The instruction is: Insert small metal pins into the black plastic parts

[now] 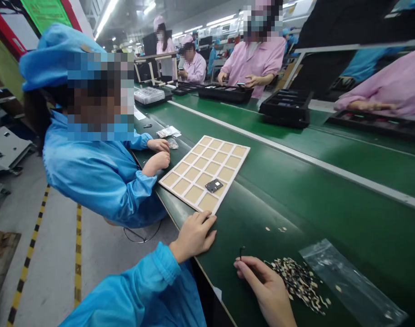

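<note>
My left hand (pixel 195 234) rests at the near corner of a white-framed tray (pixel 212 203) with square tan compartments. Its fingers are stretched out, and the fingertips touch the tray's edge. A small black phone part (pixel 214 185) with a white patch sits in one of the nearer compartments. Between thumb and fingertips, my right hand (pixel 265 284) pinches a thin dark strip (pixel 242 253) with a bent top end. Beside that hand lies a heap of small black and cream pieces (pixel 302 284), partly hidden behind it. A clear plastic bag (pixel 353 281) lies flat to the right of the heap.
A co-worker in blue (pixel 101 168) sits to the left, hands near the tray's far side and small bags (pixel 168 131). A pale rail (pixel 296 156) runs along the green bench (pixel 272 195). Across it, people in pink work by black trays (pixel 285 109).
</note>
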Motion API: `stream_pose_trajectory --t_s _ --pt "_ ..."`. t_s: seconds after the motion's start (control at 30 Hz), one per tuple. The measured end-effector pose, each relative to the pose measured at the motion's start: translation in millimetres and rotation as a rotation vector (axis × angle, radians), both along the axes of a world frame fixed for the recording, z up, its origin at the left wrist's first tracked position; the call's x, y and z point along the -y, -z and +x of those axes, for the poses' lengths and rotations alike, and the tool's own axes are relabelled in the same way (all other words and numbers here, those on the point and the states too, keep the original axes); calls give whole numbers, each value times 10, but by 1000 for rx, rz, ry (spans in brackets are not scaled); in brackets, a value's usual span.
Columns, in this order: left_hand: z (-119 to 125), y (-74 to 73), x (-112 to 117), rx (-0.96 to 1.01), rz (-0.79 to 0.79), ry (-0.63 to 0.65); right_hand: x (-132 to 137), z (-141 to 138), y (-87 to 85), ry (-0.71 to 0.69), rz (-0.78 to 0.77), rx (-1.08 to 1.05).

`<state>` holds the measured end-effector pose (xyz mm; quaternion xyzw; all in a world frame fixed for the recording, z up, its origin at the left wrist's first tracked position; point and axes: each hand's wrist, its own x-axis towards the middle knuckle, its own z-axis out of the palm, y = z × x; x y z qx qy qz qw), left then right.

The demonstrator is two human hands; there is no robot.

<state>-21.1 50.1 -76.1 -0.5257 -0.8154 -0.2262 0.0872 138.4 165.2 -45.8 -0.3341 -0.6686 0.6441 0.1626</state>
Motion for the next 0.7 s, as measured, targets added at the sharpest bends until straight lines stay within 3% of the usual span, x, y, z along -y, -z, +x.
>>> stream_pose_trajectory --t_s 0.4,0.6,0.7 --pt "-28 27 24 12 156 9 19 15 65 -137 52 -134" --pt "-77 7 43 -36 206 37 67 28 22 -62 53 -107" --pt "-134 68 -14 132 288 20 15 16 84 -37 57 -105"
